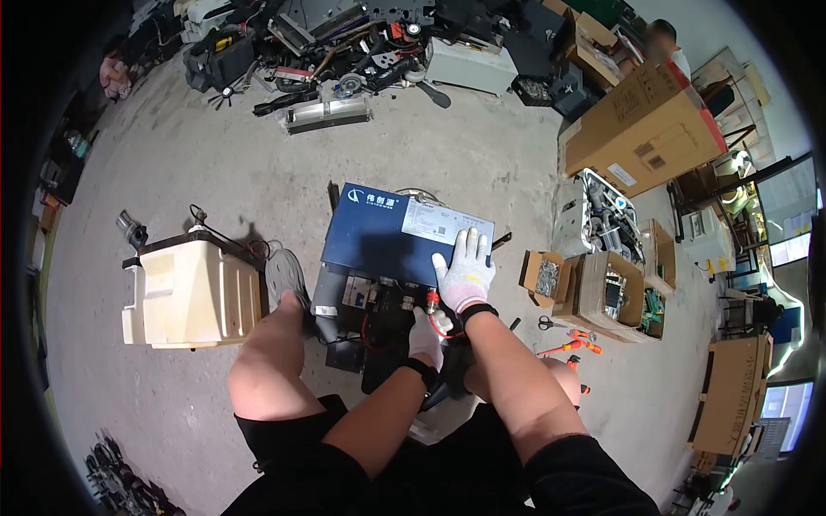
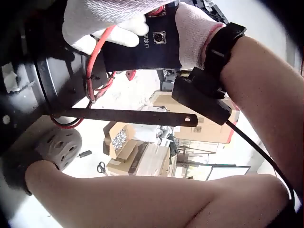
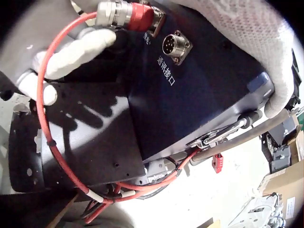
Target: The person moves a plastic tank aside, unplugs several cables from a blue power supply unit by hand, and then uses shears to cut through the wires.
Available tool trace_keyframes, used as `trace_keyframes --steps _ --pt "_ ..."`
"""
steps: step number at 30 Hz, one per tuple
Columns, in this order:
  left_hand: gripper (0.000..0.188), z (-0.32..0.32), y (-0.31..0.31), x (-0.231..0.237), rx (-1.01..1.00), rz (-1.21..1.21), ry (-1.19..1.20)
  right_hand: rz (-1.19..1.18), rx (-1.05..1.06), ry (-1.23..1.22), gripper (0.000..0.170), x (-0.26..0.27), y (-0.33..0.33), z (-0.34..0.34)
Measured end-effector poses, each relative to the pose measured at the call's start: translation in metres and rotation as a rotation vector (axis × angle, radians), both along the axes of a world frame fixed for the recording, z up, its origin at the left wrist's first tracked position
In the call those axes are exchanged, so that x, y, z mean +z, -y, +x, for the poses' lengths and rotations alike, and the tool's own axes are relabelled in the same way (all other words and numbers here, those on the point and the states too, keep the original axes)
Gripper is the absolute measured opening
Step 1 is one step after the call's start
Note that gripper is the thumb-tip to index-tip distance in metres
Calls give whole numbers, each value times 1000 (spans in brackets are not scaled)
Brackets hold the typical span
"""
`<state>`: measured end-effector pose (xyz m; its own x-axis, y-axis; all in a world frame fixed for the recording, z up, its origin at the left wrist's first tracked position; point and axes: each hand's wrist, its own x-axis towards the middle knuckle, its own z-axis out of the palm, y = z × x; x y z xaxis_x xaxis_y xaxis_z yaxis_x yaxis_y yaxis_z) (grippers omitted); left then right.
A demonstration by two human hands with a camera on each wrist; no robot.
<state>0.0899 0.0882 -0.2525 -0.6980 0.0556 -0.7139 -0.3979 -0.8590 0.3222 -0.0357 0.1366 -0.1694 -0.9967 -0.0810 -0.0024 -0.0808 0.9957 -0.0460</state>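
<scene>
Head: right hand (image 1: 465,270) spread flat on box (image 1: 379,232); left hand (image 1: 425,335) nearer body. Left wrist: red cable (image 2: 96,53) crosses left hand. Right wrist: plug (image 3: 116,14) at box, beside left hand; can't tell if gripped. Probably plug-fitting; next wants box steadied, plug turned.

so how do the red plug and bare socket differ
The red plug has a red cable running from it; the bare socket has none, and its pins show. The red plug mixes silver and red, while the bare socket is silver outside. The red plug looks longer than the bare socket. Both share one face of the blue box.
</scene>
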Motion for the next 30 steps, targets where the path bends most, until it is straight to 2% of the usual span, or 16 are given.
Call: trace_keyframes --steps 3,4,7,9,11,15,16,17,19,21,22,23,24,25,27,30 --pt "47 1 -5 16 191 -257 -116 13 5 0 81 2 2 -3" --pt "49 9 -12 5 98 -371 -112 16 2 -5 81 1 1 -3" --pt "49 26 -9 -8 -43 -272 -34 19 7 -9 81 1 1 0" --pt "54 23 -16 -9 43 -349 -25 18 3 -13 81 2 1 -2" --pt "51 17 -17 35 191 -599 -212 13 11 -9 82 3 1 0" --pt "43 29 -1 -1 -105 -323 -37 7 6 -37 82 1 2 -5" --pt "44 27 -10 -6 141 -475 -212 12 6 -27 82 3 2 -3" --pt "44 27 -14 7 136 -472 -209 17 7 -14 81 3 0 -1" --pt "45 33 -15 32 -62 -896 -327 16 0 -7 81 -1 0 3" --pt "50 33 5 15 -183 -839 -335 20 3 -19 82 0 1 -2" --pt "54 31 5 -35 -447 -813 -313 14 0 -10 82 0 1 -2" --pt "59 26 11 -32 -711 -772 -285 12 0 -9 82 0 1 0" --pt "63 35 5 -23 -453 -886 -304 13 0 -11 82 0 1 -1" --pt "63 34 6 0 -451 -887 -306 16 -3 -12 81 0 1 -2" --pt "64 32 6 31 -141 -1233 -413 20 -6 7 81 5 2 -3" --pt "71 41 10 38 -339 -1236 -355 11 -10 21 81 8 4 0"
